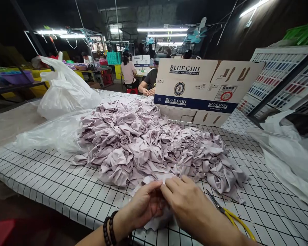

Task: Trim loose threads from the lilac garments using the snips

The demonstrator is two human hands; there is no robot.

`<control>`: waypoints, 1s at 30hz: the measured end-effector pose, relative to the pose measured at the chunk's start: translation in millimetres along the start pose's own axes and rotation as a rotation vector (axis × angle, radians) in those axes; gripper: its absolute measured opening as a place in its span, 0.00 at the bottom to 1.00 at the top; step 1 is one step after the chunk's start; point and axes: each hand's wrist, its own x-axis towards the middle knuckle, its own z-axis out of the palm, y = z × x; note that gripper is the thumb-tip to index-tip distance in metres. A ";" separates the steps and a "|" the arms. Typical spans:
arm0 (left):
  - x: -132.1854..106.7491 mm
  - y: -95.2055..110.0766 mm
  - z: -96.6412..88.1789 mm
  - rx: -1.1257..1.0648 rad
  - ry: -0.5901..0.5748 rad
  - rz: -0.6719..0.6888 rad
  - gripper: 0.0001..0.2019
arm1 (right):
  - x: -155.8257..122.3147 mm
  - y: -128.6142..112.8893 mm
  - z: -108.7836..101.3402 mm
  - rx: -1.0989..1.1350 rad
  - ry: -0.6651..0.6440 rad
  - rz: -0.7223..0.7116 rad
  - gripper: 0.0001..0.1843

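My left hand [146, 201], with dark beads round its wrist, is closed on a pale mauve fabric piece [156, 222] near the table's front edge. Fingertips of my right hand [183, 198] pinch the same piece, close against the left thumb. Part of the cloth hangs below the hands, and the spot between the fingertips is hidden. Just beyond lies a large heap of crumpled mauve fabric pieces [133, 136]. Scissors with yellow handles [227, 213] rest on the table beside my right forearm, partly covered by it.
A white grid-patterned tablecloth [53, 184] covers the table. Behind the heap stands a printed cardboard box [195, 85]. White plastic bags [64, 92] lie at left, another plastic bag [284, 147] at right. A co-worker in black [150, 80] sits beyond the box; stacked crates [279, 75] stand at right.
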 end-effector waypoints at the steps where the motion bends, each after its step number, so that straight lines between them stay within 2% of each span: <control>1: -2.2 1.7 2.9 0.001 0.021 0.015 0.13 | -9.6 -6.4 5.6 -0.064 0.071 -0.004 0.13; 3: -7.9 8.1 9.5 0.053 0.012 0.065 0.11 | -30.1 -16.4 15.9 -0.068 0.153 -0.043 0.17; 5: -12.2 15.4 14.4 0.104 -0.036 0.115 0.14 | -48.6 -19.5 22.2 0.090 0.160 -0.045 0.17; 7: -14.5 20.5 16.4 0.115 -0.069 0.113 0.14 | -59.7 -14.3 24.2 0.262 0.156 0.097 0.17; 10: -16.5 22.2 15.2 0.092 -0.071 0.077 0.14 | -56.4 2.3 27.0 0.302 0.187 0.418 0.20; 12: -18.9 21.1 13.4 0.082 -0.072 0.089 0.14 | -44.3 11.3 33.5 0.339 0.167 0.471 0.24; 16: -27.3 19.8 8.5 0.175 -0.094 0.139 0.15 | -19.1 14.5 53.8 0.597 0.134 0.426 0.29; 19: -32.9 21.0 2.9 0.249 -0.111 0.157 0.16 | -8.1 12.6 64.7 0.751 0.188 0.448 0.25; 22: -35.6 22.9 -2.2 0.330 -0.184 0.151 0.15 | -1.2 12.7 68.2 0.830 0.252 0.364 0.20; 26: -38.0 25.4 -4.4 0.428 -0.264 0.167 0.19 | 5.5 13.2 67.2 0.761 0.367 0.251 0.15; 30: -41.7 28.4 -4.3 0.584 -0.240 0.251 0.22 | 8.1 12.1 63.0 0.555 0.483 0.210 0.14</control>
